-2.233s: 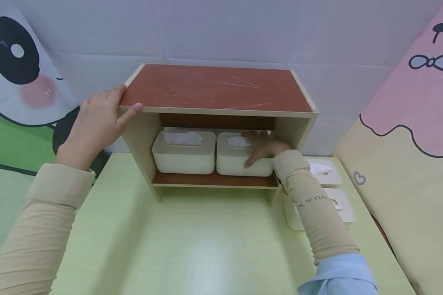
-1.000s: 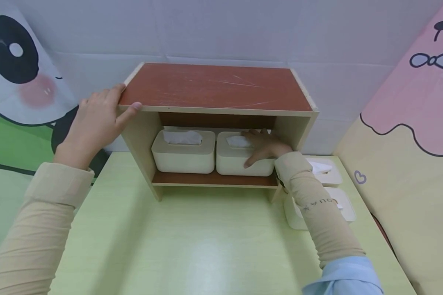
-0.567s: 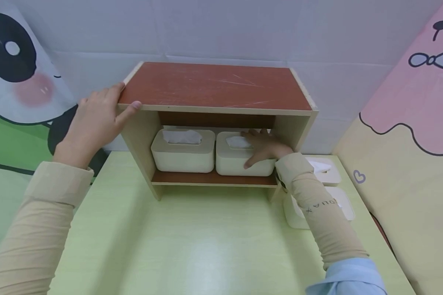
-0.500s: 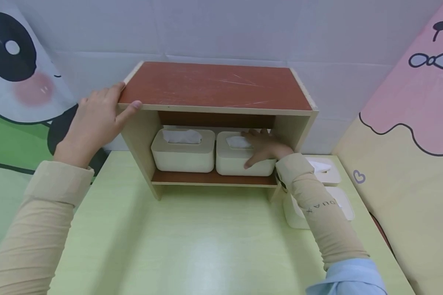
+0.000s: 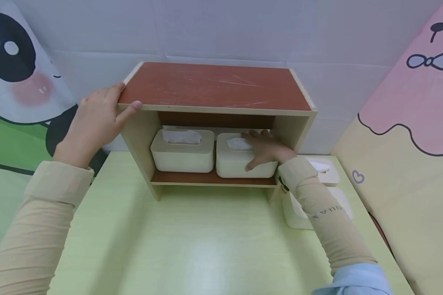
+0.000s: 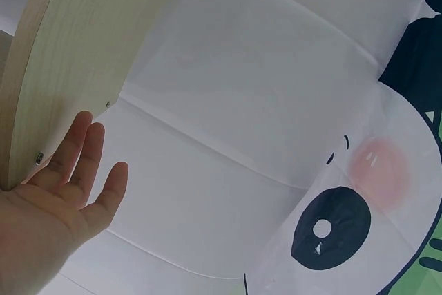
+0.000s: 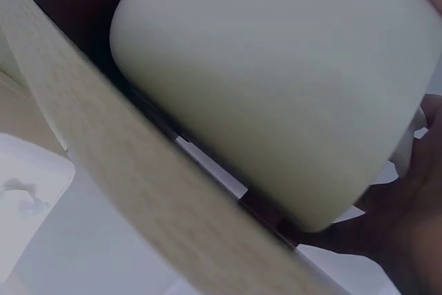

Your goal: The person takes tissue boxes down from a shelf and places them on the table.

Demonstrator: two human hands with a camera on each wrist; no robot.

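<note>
In the head view, two cream tissue boxes with white tissue showing sit side by side inside a small brown-topped wooden shelf [image 5: 218,86]. My right hand [image 5: 267,147] grips the right tissue box [image 5: 232,166], its thumb on the front and its fingers over the top and back. The right wrist view shows that box's smooth side [image 7: 276,81] close up. My left hand [image 5: 96,123] rests on the shelf's upper left corner, the thumb at the front edge. In the left wrist view, its fingers are extended against the side panel [image 6: 83,53]. The left tissue box [image 5: 182,157] is untouched.
Two more tissue boxes stand on the pale table [image 5: 203,241] right of the shelf: a rear one [image 5: 326,174] and a front one [image 5: 295,217] partly hidden by my right sleeve. Cartoon-printed panels flank the table, and a pale wall [image 5: 221,32] rises behind.
The right tissue box has shifted slightly forward on the shelf, with my right hand on it. My right forearm has moved a little right and toward me. My left hand stays in place.
</note>
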